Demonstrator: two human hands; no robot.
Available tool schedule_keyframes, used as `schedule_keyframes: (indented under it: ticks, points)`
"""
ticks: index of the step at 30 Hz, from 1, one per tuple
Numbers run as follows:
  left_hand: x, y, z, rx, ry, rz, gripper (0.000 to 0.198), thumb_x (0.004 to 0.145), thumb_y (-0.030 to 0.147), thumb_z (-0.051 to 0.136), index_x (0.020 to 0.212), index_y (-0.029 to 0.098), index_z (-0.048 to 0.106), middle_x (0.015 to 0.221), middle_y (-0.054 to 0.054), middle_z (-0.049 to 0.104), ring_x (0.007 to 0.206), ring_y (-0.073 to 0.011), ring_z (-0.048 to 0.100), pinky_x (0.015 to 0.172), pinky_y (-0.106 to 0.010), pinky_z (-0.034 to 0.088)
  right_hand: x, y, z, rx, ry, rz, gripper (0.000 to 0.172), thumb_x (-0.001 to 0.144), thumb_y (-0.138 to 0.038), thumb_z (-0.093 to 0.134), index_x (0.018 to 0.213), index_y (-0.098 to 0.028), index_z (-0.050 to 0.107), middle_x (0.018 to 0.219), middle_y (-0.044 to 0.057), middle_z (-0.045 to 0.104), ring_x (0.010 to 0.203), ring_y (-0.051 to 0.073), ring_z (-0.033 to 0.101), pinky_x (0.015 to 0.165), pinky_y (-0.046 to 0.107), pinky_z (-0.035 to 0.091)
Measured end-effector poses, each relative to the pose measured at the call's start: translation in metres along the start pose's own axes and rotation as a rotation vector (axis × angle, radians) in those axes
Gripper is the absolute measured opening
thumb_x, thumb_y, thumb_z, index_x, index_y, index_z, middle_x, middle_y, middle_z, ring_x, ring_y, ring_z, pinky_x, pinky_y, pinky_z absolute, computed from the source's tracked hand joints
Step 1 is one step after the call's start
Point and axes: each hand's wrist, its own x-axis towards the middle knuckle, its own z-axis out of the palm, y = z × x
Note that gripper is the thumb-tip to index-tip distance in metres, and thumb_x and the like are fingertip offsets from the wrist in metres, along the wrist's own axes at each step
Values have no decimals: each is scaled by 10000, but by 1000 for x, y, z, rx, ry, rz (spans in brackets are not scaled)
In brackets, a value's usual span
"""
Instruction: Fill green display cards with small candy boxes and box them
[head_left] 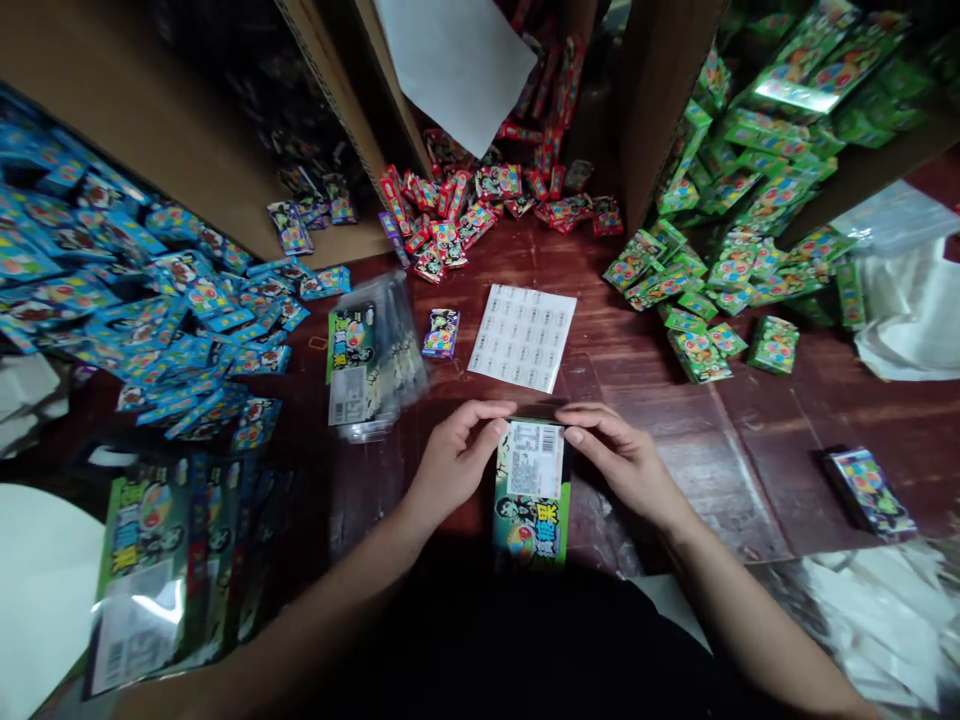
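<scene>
Pinching the packet (531, 525) at its top corners, you have it at the near edge of the table (750, 470), directly in front of you and between your wrists. Your left hand (454, 460) is closed, finger and thumb, on the upper left corner. Your right hand (626, 462) grips the upper right corner the same way. Neither hand holds anything else. A white label (535, 458) sits across the packet's top half, between your fingertips, and appears square to the edges.

Judgement: the step in hand is labelling, with the label being seated or checked. The label sheet (523, 337) lies just beyond the packet, apart from it. A clear stack (367, 365) of packets lies left of the sheet, with a purple pack (440, 332) between the two. A pile (161, 560) of similar packets lies at your near left.

Next move, as judged: it calls for a firm rub over the label's edges and corners before you let go. Risk noted: a lifted corner or a crease if the film shifts under your thumbs.

Blue packs (150, 300), red packs (465, 210) and green packs (735, 220) ring the work area, well apart from your hands.
</scene>
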Motion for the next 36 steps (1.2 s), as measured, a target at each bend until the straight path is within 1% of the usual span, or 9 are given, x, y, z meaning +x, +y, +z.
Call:
schedule_keyframes:
  ticks: [5,8,10,16,22,26,32,34,36]
  points:
    - [8,11,-9,-57,38,-48,217,931,275,591,1130,194,614,1111,-67,738,1045,-188,682,962,-377,521,8,-10,-1,-75,33,-114,284,959,-325,629,1238,-319,677,1162,47,719,1084,208,667,1006,437,528]
    - [10,19,-14,-8,-50,-80,209,932,310,600,1092,199,675,1110,-61,743,1039,-189,680,960,-375,516,10,-18,0,-95,1,-93,235,938,-346,657,1162,-311,722,1124,42,736,1059,210,676,973,424,539]
    - [14,23,-17,32,-103,-76,183,918,341,627,981,196,718,1111,-61,744,1023,-194,681,945,-371,516,13,-26,1,-99,-20,-27,162,912,-381,685,1015,-282,762,1070,38,752,1013,213,686,934,410,546]
    - [29,29,-21,58,-128,-127,139,842,290,697,891,162,722,890,-45,751,801,-161,674,778,-319,534,29,-42,-1,-70,-22,228,260,842,-456,731,897,-201,738,846,23,740,737,166,657,731,334,538]
    - [38,33,-29,31,-254,-137,169,869,323,689,929,181,759,950,-53,779,878,-170,704,855,-341,538,32,-43,-11,5,-129,257,267,847,-481,731,913,-227,776,917,26,774,827,183,692,832,360,550]
    - [41,32,-30,39,-242,-163,154,863,317,692,882,181,763,906,-55,785,845,-175,716,833,-343,554,25,-33,-15,64,-171,239,242,885,-475,699,946,-252,769,957,12,773,882,182,698,874,360,550]
    - [46,25,-29,33,-367,-119,177,824,308,747,974,214,760,1037,-47,784,949,-193,732,910,-377,568,37,-31,-26,-82,-265,25,211,915,-447,672,911,-249,745,1061,39,742,968,205,693,888,387,560]
    - [51,25,-29,99,-376,-45,127,851,284,716,948,211,755,1022,-51,778,940,-189,729,906,-376,567,62,-36,-32,-263,-249,-140,202,940,-433,640,952,-268,755,1144,52,716,1055,225,669,937,417,541]
    - [58,27,-27,196,-378,57,80,845,242,714,908,215,757,1167,-73,741,1055,-207,705,977,-394,533,101,-39,-37,-482,-138,-310,230,970,-401,594,1090,-273,744,1175,76,693,1104,248,635,983,450,510]
